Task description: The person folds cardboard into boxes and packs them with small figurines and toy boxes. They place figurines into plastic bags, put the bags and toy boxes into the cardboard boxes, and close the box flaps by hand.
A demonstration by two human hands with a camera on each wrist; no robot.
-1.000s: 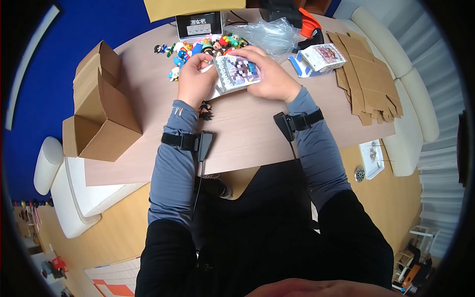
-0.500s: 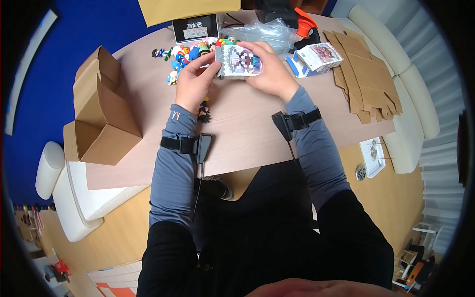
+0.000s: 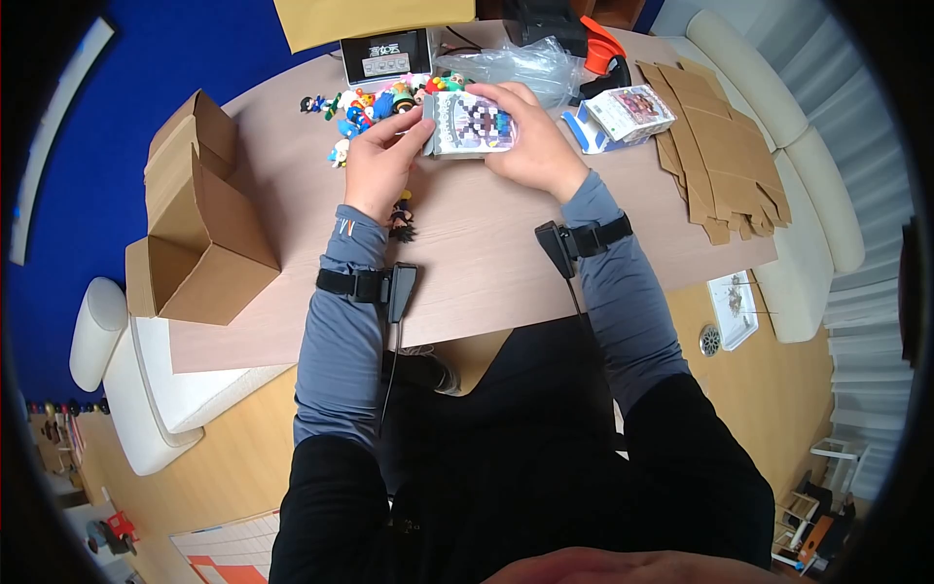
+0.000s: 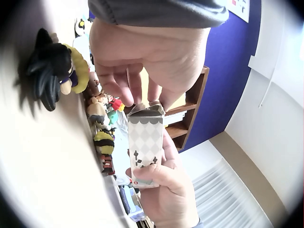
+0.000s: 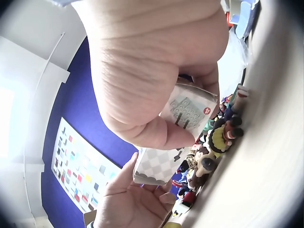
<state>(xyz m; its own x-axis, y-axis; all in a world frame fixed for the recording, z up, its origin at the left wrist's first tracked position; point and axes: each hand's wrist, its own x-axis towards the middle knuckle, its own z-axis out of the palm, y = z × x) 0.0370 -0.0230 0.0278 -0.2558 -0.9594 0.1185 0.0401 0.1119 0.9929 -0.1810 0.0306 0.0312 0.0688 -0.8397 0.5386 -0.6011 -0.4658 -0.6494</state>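
Observation:
Both hands hold a small printed box (image 3: 472, 125) over the table, its picture side up. My left hand (image 3: 381, 164) pinches the box's left end between thumb and fingers. In the left wrist view those fingertips are at the narrow end, under a grey scalloped border, while a thumb presses the checked side of the box (image 4: 146, 142). My right hand (image 3: 537, 146) grips the other end, thumb along the near side and fingers over the far side. A black-haired toy figure (image 3: 402, 222) lies on the table beside my left wrist.
Many small toy figures (image 3: 365, 109) are heaped behind the hands. An opened cardboard carton (image 3: 219, 258) stands left. Clear plastic wrap (image 3: 530, 68), a white-and-blue box (image 3: 632, 112) and flattened cardboard (image 3: 725, 146) lie right. A dark-screened device (image 3: 386, 58) is at the back.
The box has turned from a slant to lie nearly level, and my left thumb has come onto its left end. Over the last half second the hands have barely moved.

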